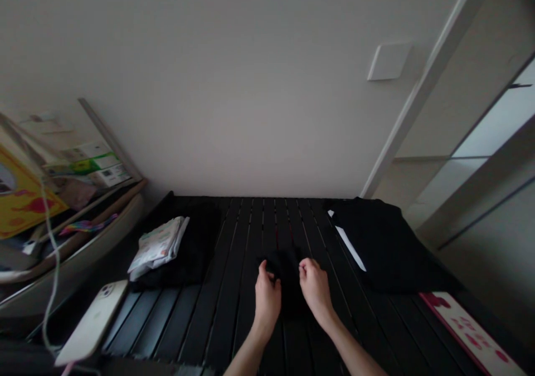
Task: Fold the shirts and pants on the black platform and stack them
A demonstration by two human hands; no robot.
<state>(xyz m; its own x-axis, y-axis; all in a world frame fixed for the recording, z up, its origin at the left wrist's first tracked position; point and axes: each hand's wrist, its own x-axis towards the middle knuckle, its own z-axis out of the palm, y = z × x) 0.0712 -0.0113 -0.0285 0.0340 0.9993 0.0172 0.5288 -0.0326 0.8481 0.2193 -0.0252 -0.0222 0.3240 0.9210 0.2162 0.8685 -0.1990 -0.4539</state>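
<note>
Black cloth, small and bunched [288,278], lies at the near middle of a black slatted tabletop [228,303]; the left hand [268,293] and right hand [316,286] clamp its two sides between thumb and curled fingers. At the near left rests a white smartphone [92,321], back up; at the near right, a white rectangular card with red print and edging [472,331]. Farther back sit a light printed folded cloth [156,248] on a black folded fabric [198,253] at left, and a black garment with a white strip [380,242] at right. Beyond the table's left edge, a pale curved-sided container [119,220] holds white-and-green cartons [98,165] and a multicoloured strip [88,224]; a yellow panel with red print [29,195] leans there, and a white cable [56,264] hangs in front. Behind stands a plain grey-white wall [259,86] bearing a square white plate [389,61].
</note>
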